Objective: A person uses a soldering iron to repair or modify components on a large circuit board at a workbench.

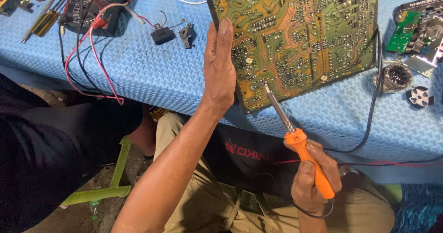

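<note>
Near the front edge of the tabletop (152, 76), the left hand (220, 71) is propping a large circuit board (300, 34) up on its lower corner, solder side facing the camera, with the fingers lying flat together against the board's left edge and the thumb hidden behind it. The right hand (314, 177) is wrapping its fingers tightly around the orange handle of a soldering iron (295, 136), whose metal tip is touching a joint close to the board's bottom corner. Judging by this, the soldering work is under way at one point on the board; how many joints are already finished and how many are waiting cannot be told, since no fresh solder stands out among the many pads. A blue, textured mat is covering the tabletop. A multimeter (87, 11) with red and black leads is sitting at the far left, two small loose parts (173, 33) are lying between it and the board, and a round tin of dark paste (396, 77) and a small green board (404, 32) are resting at the right. Below the tabletop edge, the person's khaki trousers (203, 200) are showing, a dark flat panel (249, 157) is lying across the lap, and a green plastic frame (110, 177) is lying on the dirty floor.
</note>
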